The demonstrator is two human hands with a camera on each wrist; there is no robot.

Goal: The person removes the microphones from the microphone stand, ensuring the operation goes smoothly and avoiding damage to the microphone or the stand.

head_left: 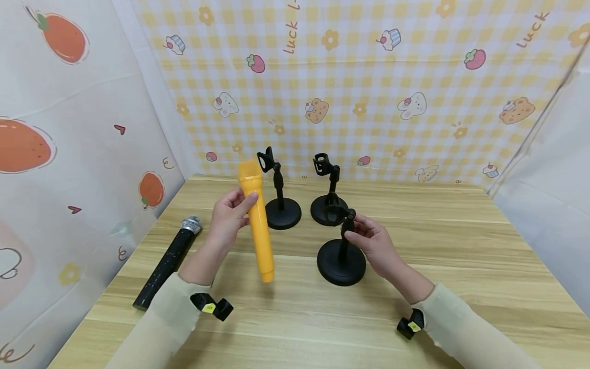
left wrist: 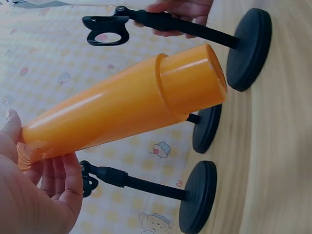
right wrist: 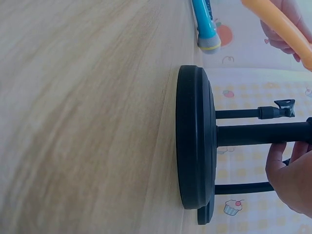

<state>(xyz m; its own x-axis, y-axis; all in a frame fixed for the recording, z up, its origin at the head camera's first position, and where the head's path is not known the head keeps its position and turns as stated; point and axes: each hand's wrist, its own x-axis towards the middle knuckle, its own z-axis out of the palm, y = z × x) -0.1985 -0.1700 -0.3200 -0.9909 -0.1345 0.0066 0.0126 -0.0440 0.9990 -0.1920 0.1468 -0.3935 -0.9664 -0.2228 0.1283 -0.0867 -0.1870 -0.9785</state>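
My left hand [head_left: 227,218] grips a yellow microphone [head_left: 260,230] near its head, thumb in front and fingers behind. The microphone hangs above the table, head up, its tail end [left wrist: 195,75] large in the left wrist view. With thumb and fingers, my right hand [head_left: 374,243] holds the upper post of the nearest black microphone stand [head_left: 342,262]. That stand's round base [right wrist: 192,136] appears to rest on the table in the right wrist view. Its clip [head_left: 335,211] points left and is clear of the yellow microphone.
Two more black stands [head_left: 283,213] [head_left: 318,210] stand upright behind. A black microphone with a silver head [head_left: 170,261] lies at the left of the wooden table [head_left: 415,230]. A teal microphone [right wrist: 205,27] shows in the right wrist view. Patterned cloth [head_left: 350,77] hangs behind.
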